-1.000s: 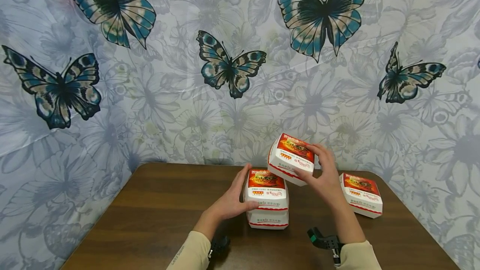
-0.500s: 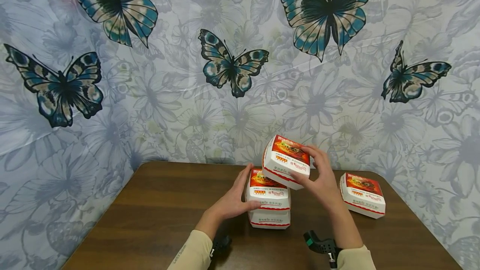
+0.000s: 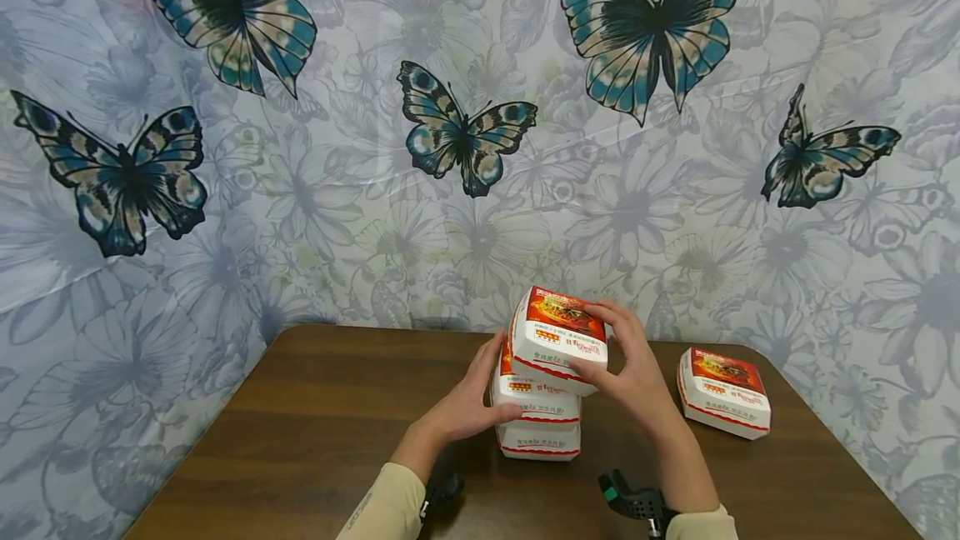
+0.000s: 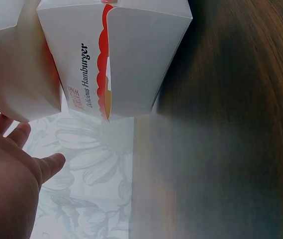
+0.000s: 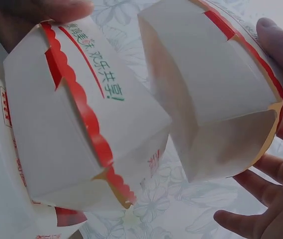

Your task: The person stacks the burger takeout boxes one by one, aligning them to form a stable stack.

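Observation:
Two white-and-red hamburger boxes stand stacked on the table in the head view, a lower box [image 3: 540, 442] beneath an upper box [image 3: 542, 408]. My left hand [image 3: 465, 401] holds the upper one, thumb on its front and fingers along its left side. The left wrist view shows that hand's outer fingers spread beside the box. My right hand [image 3: 637, 369] grips a third hamburger box [image 3: 558, 344], tilted, over the stack's top. In the right wrist view, a gap shows between the gripped box [image 5: 216, 79] and the upper stacked box [image 5: 81, 99].
Another hamburger box [image 3: 724, 390] sits apart at the table's right side. The brown wooden table [image 3: 300, 423] ends at a wall covering [image 3: 480, 248] with butterflies and flowers. Black wrist mounts [image 3: 633, 500] are strapped to the forearms.
My right hand has brought its hamburger box leftward and lower, so it covers more of the stack's top. My left hand stays at the stack.

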Motion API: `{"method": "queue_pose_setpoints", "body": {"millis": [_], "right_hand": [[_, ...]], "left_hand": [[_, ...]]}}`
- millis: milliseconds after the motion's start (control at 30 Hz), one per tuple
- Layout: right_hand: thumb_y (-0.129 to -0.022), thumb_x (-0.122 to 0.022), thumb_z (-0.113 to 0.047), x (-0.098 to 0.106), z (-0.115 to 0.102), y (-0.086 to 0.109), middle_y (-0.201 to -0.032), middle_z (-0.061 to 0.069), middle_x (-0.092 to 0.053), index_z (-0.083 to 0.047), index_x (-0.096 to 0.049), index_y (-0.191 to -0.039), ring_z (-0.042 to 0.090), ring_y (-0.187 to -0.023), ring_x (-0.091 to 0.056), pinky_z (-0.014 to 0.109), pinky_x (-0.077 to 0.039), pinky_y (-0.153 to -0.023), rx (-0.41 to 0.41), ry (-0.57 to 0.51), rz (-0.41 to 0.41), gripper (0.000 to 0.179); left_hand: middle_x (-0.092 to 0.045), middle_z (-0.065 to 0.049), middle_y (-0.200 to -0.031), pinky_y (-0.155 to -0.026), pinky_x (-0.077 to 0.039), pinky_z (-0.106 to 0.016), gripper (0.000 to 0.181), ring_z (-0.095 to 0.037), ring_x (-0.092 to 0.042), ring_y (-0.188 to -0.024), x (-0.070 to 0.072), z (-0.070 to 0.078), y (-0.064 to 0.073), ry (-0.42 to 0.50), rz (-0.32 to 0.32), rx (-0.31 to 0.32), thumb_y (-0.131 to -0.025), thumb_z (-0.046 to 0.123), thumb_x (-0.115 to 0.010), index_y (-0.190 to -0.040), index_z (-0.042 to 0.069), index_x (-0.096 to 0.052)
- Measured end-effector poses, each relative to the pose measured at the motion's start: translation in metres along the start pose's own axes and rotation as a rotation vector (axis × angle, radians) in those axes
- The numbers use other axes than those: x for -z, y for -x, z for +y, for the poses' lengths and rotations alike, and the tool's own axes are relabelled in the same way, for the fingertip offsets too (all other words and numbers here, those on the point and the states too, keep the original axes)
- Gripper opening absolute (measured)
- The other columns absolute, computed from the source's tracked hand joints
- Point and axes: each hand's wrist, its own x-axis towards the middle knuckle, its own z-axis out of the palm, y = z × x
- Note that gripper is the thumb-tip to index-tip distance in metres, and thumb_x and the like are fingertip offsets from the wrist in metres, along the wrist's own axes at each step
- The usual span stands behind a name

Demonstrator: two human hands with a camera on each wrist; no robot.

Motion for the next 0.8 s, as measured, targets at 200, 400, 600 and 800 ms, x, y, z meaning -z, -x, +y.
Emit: {"method": "queue_pose_setpoints", "body": {"millis": [200, 400, 600, 800], "right_hand": [[-0.084, -0.079, -0.019, -0.003, -0.002, 0.000, -0.155, 0.005, -0.035, -0.022, -0.049, -0.144, 0.029, -0.142, -0.031, 0.059, -0.033, -0.105, -0.004, -0.006, -0.013, 0.067], [-0.083, -0.080, -0.021, -0.009, -0.001, 0.002, -0.156, 0.006, -0.034, -0.023, -0.049, -0.144, 0.031, -0.145, -0.030, 0.060, -0.033, -0.106, -0.010, 0.005, -0.025, 0.068], [-0.083, -0.081, -0.021, -0.011, -0.001, 0.002, -0.156, 0.007, -0.035, -0.024, -0.050, -0.144, 0.033, -0.145, -0.031, 0.062, -0.033, -0.107, -0.001, 0.007, -0.022, 0.068], [-0.085, -0.078, -0.021, -0.010, 0.001, 0.003, -0.157, 0.009, -0.033, -0.022, -0.050, -0.144, 0.036, -0.144, -0.030, 0.066, -0.030, -0.109, -0.006, -0.002, -0.036, 0.065]], "left_hand": [[-0.008, 0.004, -0.166, -0.116, -0.029, -0.059, 0.108, -0.023, -0.018, -0.151, 0.000, 0.000, -0.001, -0.009, 0.016, -0.026, -0.084, 0.050, -0.075, -0.159, 0.042, 0.003], [-0.007, 0.002, -0.167, -0.115, -0.030, -0.059, 0.109, -0.024, -0.018, -0.151, -0.001, 0.001, 0.001, -0.005, 0.017, 0.000, -0.084, 0.050, -0.075, -0.159, 0.042, 0.004], [-0.006, 0.001, -0.167, -0.115, -0.030, -0.060, 0.108, -0.026, -0.018, -0.152, 0.001, 0.000, 0.001, 0.009, 0.035, 0.001, -0.085, 0.051, -0.074, -0.160, 0.037, 0.003], [-0.008, 0.000, -0.168, -0.116, -0.028, -0.062, 0.103, -0.026, -0.016, -0.154, 0.002, 0.001, 0.001, -0.002, 0.045, -0.021, -0.087, 0.060, -0.066, -0.161, 0.034, 0.001]]}}
